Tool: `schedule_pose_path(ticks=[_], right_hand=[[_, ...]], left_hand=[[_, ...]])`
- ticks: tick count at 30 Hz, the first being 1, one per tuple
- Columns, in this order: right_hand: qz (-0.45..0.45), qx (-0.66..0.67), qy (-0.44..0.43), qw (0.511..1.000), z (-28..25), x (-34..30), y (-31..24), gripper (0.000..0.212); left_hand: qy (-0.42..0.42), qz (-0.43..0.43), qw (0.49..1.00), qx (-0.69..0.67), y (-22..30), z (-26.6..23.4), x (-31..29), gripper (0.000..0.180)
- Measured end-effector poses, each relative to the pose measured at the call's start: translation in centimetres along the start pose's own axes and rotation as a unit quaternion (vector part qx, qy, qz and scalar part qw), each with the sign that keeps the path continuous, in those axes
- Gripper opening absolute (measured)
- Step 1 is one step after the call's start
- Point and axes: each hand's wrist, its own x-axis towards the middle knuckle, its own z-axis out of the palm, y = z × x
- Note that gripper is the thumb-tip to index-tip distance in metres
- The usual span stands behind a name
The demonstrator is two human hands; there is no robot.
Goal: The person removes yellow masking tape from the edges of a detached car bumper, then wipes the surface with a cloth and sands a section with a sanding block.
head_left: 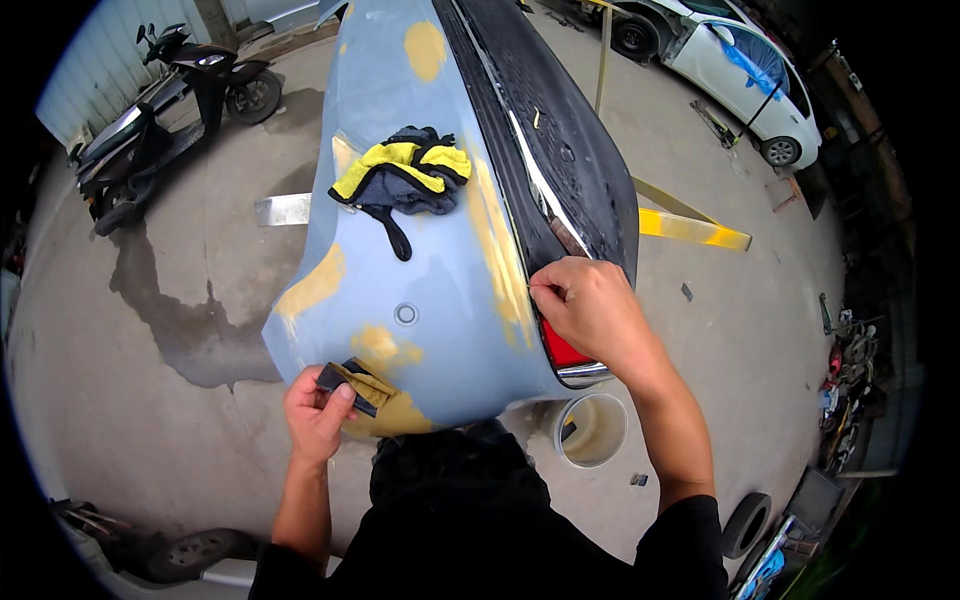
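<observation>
A grey-blue car bumper [450, 285] with yellowish filler patches lies in front of me, its black textured lower part [575, 130] on the right. My left hand [318, 412] is closed on folded sandpaper [368, 388], dark on one side and brown on the other, at the bumper's near left edge. At the seam beside a red reflector [563, 347], my right hand [590, 305] is pinched shut against the bumper's edge. Whatever its fingertips hold is hidden. A yellow and dark grey cloth [405, 175] rests crumpled on top of the bumper.
Below the bumper's right corner stands a clear bucket [622, 432] of cloudy liquid. Yellow stand bars [695, 229] jut out right. A black scooter [170, 120] is parked far left, beside wet floor. A white car [735, 75] stands far right; a tire [746, 525] lies near right.
</observation>
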Motion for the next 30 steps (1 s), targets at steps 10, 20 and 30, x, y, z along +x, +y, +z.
schedule_pose_path(ticks=[10,20,30], right_hand=[[0.139,0.106,-0.015,0.984,0.7,-2.1,0.1,0.014],[0.260,0.232,0.082,0.934,3.2,-2.8,-0.4,0.017],[0.290,0.243,0.127,0.917,4.5,-2.3,-0.5,0.015]], left_hand=[[0.008,0.014,1.000,0.011,-0.2,0.0,0.0,0.017],[0.018,0.012,1.000,0.018,-0.4,0.1,-0.1,0.017],[0.021,0.006,1.000,0.009,-0.3,0.4,-0.1,0.016]])
